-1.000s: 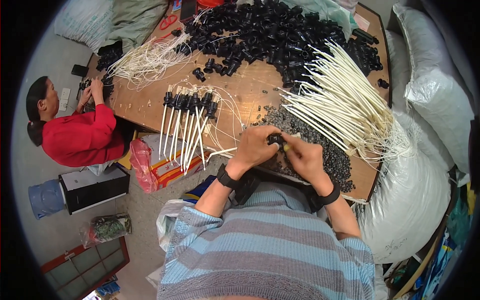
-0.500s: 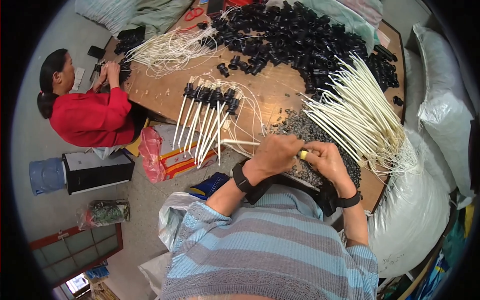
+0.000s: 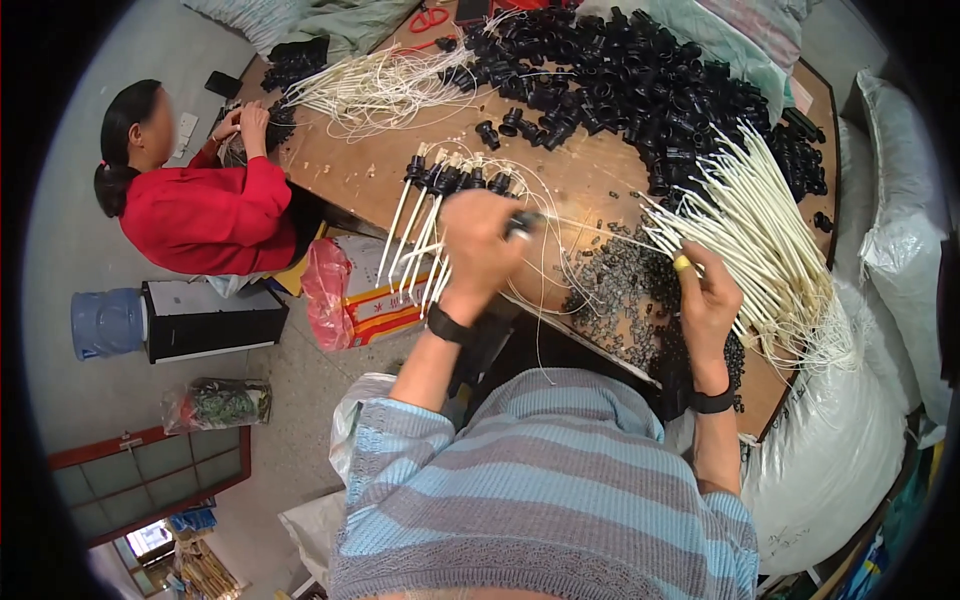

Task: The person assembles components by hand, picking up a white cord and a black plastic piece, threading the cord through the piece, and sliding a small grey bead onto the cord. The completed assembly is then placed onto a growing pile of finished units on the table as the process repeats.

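Note:
My left hand (image 3: pixel 478 245), smeared by motion, is closed around a black plastic fitting (image 3: pixel 522 224) over the near edge of the table. From that fitting a thin white cord (image 3: pixel 590 228) runs taut to my right hand (image 3: pixel 708 305), which pinches its far end. A yellow band is around a finger of the right hand. Small dark pieces (image 3: pixel 625 285) lie scattered between my hands. Beside the left hand, several black fittings with white tubes (image 3: pixel 415 190) hang over the table edge. A bundle of cream tubes with thin cords (image 3: pixel 765 240) lies just beyond the right hand.
A big heap of black fittings (image 3: pixel 610 75) covers the far side of the table (image 3: pixel 345 185). More white cords (image 3: pixel 385 85) lie at the far left, near a person in red (image 3: pixel 205 215) seated there. Full white sacks (image 3: pixel 830 460) stand at the right.
My hands, close together before, are now apart: the left has moved left and up with the black fitting, the right slightly right. The cord between them now shows stretched.

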A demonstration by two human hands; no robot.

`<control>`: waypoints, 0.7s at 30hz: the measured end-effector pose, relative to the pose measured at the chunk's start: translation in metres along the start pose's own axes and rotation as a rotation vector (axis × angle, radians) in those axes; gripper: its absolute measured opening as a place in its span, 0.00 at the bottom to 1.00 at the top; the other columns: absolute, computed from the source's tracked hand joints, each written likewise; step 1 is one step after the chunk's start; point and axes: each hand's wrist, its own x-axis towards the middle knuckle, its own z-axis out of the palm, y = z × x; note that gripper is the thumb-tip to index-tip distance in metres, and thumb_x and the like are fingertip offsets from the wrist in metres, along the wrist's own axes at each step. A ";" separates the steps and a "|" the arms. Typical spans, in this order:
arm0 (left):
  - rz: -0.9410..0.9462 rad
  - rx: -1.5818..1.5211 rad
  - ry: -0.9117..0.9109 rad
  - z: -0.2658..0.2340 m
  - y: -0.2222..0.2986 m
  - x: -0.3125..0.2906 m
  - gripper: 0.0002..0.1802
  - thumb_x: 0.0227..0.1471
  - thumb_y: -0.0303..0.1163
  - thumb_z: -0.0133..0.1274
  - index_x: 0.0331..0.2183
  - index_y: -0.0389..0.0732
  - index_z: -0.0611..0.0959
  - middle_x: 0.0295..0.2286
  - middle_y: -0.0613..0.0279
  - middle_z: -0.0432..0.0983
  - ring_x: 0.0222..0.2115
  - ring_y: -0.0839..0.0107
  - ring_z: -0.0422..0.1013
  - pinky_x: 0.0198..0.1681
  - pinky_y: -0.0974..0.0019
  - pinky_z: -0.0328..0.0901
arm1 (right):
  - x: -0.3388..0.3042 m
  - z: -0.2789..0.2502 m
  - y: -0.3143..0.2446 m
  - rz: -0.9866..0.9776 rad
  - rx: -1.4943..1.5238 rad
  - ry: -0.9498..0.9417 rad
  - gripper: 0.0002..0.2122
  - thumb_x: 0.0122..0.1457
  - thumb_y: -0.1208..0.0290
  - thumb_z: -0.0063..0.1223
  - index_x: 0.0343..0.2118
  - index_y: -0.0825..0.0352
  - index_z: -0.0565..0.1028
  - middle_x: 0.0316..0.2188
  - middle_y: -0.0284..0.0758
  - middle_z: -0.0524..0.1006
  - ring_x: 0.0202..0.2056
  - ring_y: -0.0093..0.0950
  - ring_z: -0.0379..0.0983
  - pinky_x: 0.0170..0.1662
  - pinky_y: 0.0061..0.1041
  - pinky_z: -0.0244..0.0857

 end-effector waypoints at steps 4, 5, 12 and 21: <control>-0.124 0.520 0.086 -0.010 -0.047 0.002 0.19 0.36 0.29 0.55 0.37 0.41 0.81 0.37 0.54 0.76 0.43 0.57 0.70 0.54 0.53 0.56 | -0.018 0.014 -0.009 -0.282 -0.427 -0.412 0.18 0.44 0.71 0.62 0.42 0.65 0.77 0.41 0.39 0.77 0.34 0.36 0.74 0.36 0.33 0.67; -0.173 0.511 0.065 -0.006 -0.042 0.008 0.24 0.37 0.29 0.55 0.43 0.41 0.80 0.43 0.52 0.74 0.48 0.54 0.67 0.56 0.55 0.56 | -0.023 0.017 -0.009 -0.316 -0.390 -0.437 0.19 0.44 0.70 0.62 0.42 0.64 0.77 0.43 0.39 0.76 0.36 0.37 0.74 0.37 0.33 0.66; 0.003 -0.044 -0.229 0.077 -0.014 0.065 0.25 0.41 0.22 0.50 0.46 0.37 0.77 0.48 0.47 0.70 0.51 0.48 0.63 0.57 0.52 0.58 | -0.023 -0.018 0.036 -0.095 -0.471 -0.165 0.11 0.47 0.74 0.60 0.36 0.66 0.79 0.27 0.41 0.77 0.28 0.41 0.74 0.30 0.34 0.66; -0.085 -0.087 -0.527 0.116 -0.007 0.045 0.19 0.44 0.19 0.52 0.40 0.45 0.84 0.37 0.50 0.70 0.37 0.53 0.69 0.41 0.55 0.66 | -0.026 -0.063 0.067 0.104 -0.843 -0.136 0.06 0.44 0.75 0.58 0.27 0.65 0.74 0.24 0.40 0.73 0.26 0.44 0.71 0.30 0.40 0.62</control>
